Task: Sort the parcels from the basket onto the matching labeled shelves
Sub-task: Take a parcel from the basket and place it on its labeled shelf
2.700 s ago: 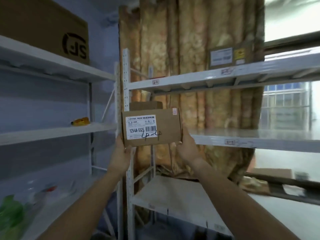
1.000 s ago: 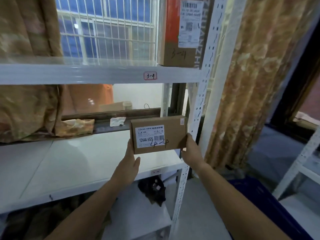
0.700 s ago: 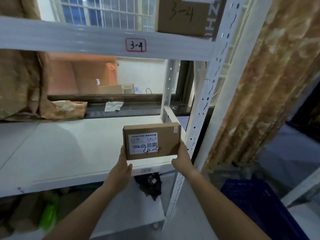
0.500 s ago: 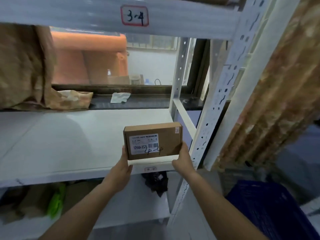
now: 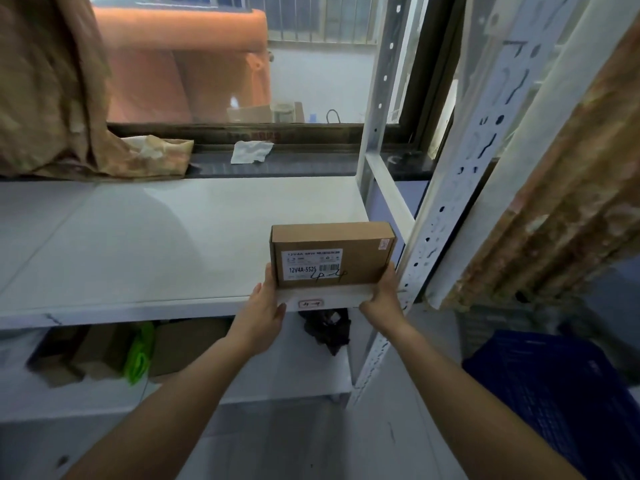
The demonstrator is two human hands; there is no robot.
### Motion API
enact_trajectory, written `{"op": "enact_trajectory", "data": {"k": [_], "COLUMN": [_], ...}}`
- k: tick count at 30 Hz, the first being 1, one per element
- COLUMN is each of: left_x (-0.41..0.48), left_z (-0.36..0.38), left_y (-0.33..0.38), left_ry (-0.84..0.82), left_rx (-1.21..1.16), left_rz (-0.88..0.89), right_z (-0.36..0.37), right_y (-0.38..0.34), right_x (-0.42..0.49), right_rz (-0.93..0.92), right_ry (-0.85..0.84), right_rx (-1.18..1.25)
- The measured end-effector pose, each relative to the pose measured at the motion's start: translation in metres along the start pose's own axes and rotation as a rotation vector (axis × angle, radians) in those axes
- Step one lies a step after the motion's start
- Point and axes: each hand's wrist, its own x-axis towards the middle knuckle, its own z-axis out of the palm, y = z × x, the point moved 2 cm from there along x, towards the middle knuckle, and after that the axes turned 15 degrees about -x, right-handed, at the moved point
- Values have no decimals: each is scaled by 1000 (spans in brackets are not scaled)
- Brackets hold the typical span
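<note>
Parcel point(image 5: 332, 254) stands just above the shelf label point(image 5: 310, 303), long axis left-to-right, my left hand point(image 5: 265, 317) and right hand point(image 5: 382, 299) gripping its short ends.

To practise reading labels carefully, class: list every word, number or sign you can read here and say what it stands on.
"12V4A-5525": printed on the white label of the parcel.
"4-4": handwritten across that label's corner.
"4-4", faint: shelf tag.
Label's small print, red sticker: too blurred to read.
</note>
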Motion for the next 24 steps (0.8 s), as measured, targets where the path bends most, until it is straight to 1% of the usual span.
{"op": "enact_trajectory", "data": {"k": [7,10,12,20,24], "left_x": [3,4,7,12,11], "left_z": [2,3,3,9,8], "left_y": [-1,-3,-5,-24,-23], "left_ry": [53,91,88,128,134], "left_rx": [33,-6,-27,-47,-52], "left_rz": [-44,-49,-38,-24,-28], "right_z": [0,-2,-1,16,12], "right_y": [-3,-5,-4,17,19], "right_x": [5,8,11,14,16], "right_rz": [37,35,31,30,94], "right_ry": [-17,-44,-49,43,0], "right_rx": [49,49,25,-7,12]}}
